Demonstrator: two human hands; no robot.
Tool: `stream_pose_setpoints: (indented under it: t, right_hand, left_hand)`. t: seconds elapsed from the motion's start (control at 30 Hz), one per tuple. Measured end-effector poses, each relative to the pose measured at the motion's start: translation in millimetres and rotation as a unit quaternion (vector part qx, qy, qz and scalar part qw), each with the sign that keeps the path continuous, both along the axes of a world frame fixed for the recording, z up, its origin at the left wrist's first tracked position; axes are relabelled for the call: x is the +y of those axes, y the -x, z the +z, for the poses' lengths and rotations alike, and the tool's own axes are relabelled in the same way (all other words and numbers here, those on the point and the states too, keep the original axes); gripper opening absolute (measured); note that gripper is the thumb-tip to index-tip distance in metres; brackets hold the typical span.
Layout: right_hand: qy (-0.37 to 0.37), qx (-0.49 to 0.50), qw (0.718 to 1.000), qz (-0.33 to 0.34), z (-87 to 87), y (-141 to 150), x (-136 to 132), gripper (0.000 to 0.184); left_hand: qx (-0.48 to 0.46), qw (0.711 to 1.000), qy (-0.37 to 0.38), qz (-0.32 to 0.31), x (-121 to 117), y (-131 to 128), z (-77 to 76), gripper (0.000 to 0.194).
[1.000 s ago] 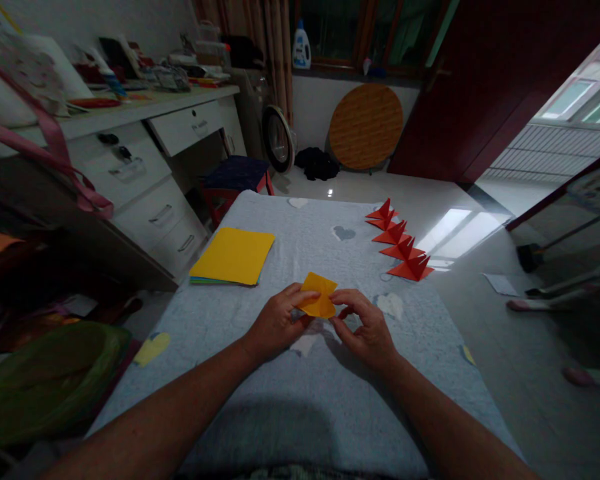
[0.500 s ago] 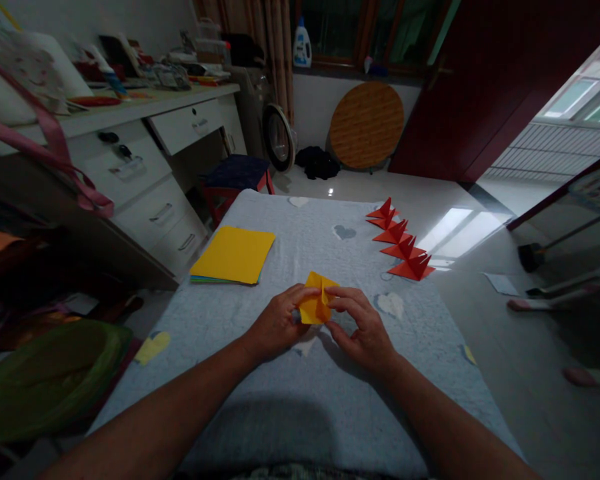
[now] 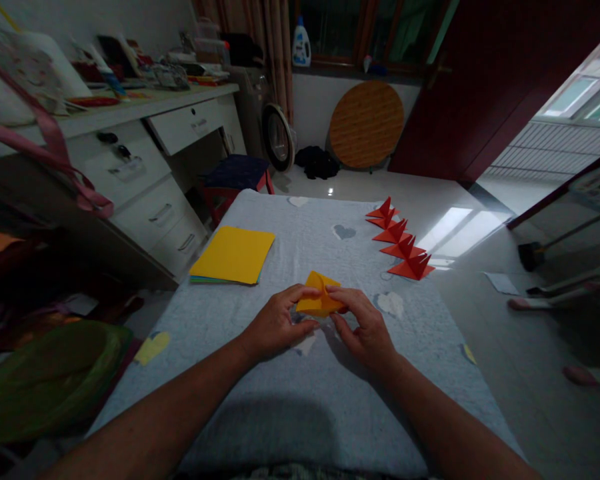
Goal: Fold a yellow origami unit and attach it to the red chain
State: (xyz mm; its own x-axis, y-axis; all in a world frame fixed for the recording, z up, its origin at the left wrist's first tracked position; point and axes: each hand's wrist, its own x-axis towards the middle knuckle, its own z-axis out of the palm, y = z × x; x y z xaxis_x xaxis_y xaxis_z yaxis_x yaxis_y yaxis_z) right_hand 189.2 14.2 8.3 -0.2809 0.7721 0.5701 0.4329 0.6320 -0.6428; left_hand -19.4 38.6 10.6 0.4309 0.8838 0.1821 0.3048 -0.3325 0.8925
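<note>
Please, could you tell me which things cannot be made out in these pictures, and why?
All in the head view:
- Underside of the folded yellow paper: hidden by its upper side, left hand and right hand.
- Lower sheets of the paper stack: covered; only edges show.
- Bottle label wording: too small.
- Green container, left side: cut off by the picture's edge.

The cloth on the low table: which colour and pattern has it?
Pale blue cloth with hearts, in the head view.

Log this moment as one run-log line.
left hand: on yellow folded paper | right hand: on same paper | paper stack: left | red folded pieces: right
</note>
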Motion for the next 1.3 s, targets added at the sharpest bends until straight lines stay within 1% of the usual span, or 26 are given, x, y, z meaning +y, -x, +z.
stream_pose_setpoints:
  t: [0.17,0.23,0.33,0.4,0.5,0.63,0.73,0.83,0.9,0.97,1.07,1.17,1.2,1.23,1.3]
  right_hand:
    - [0.015,0.007,1.000,0.022,-2.0,0.0,-0.8,0.044]
    - [0.019,0.010,0.999,0.025,-2.5,0.3,-1.3,0.044]
    - [0.024,0.011,1.000,0.017,-4.9,0.6,-2.0,0.047]
    - [0.030,0.021,0.999,0.003,-7.1,0.8,-2.5,0.050]
    - [0.030,0.042,0.999,-0.006,-8.4,0.9,-3.3,0.053]
    - [0.041,0.061,0.997,-0.005,-3.9,0.1,-4.2,0.044]
    - [0.089,0.104,0.991,-0.006,-0.4,-1.4,-3.9,0.031]
    - [0.138,0.151,0.979,-0.026,-0.1,-2.9,-1.6,0.018]
    - [0.138,0.157,0.977,-0.036,-0.9,-3.1,0.6,0.013]
    - [0.122,0.145,0.981,-0.036,-1.3,-2.5,2.3,0.010]
    - [0.103,0.118,0.987,-0.032,-1.1,-1.1,3.5,0.011]
    - [0.100,0.103,0.989,-0.029,-1.0,0.0,3.7,0.014]
    - [0.102,0.100,0.989,-0.029,-1.1,0.2,3.8,0.014]
    - [0.104,0.098,0.989,-0.029,-1.2,0.3,3.9,0.014]
    - [0.112,0.101,0.988,-0.033,-1.6,0.5,4.2,0.014]
  left_hand:
    - [-0.035,0.998,0.025,0.035,1.0,-2.4,-6.0,0.035]
    - [-0.040,0.998,0.024,0.049,1.3,-2.8,-9.2,0.038]
    - [-0.058,0.996,0.024,0.064,1.2,-2.4,-11.2,0.048]
    - [-0.068,0.996,0.024,0.059,0.8,-1.7,-10.0,0.050]
    - [-0.058,0.997,0.017,0.042,0.3,-0.6,-6.4,0.047]
    - [-0.022,0.999,0.007,0.029,0.0,1.0,-3.6,0.048]
    - [0.003,1.000,0.000,0.023,-0.1,2.2,-3.1,0.047]
    - [0.016,0.999,-0.019,0.027,-0.6,3.2,-2.0,0.043]
    - [0.019,0.999,-0.037,0.031,-1.1,3.4,-0.6,0.038]
    - [0.019,0.998,-0.049,0.039,-1.2,3.2,1.2,0.032]
    - [0.012,0.997,-0.065,0.036,-0.5,2.2,4.2,0.019]
    - [0.002,0.997,-0.080,0.012,0.4,1.3,6.0,0.003]
    - [0.001,0.997,-0.080,0.004,0.5,1.2,6.1,0.002]
    - [0.002,0.997,-0.077,0.001,0.4,1.1,5.9,0.006]
    - [0.005,0.998,-0.055,0.002,-0.4,1.2,4.6,0.007]
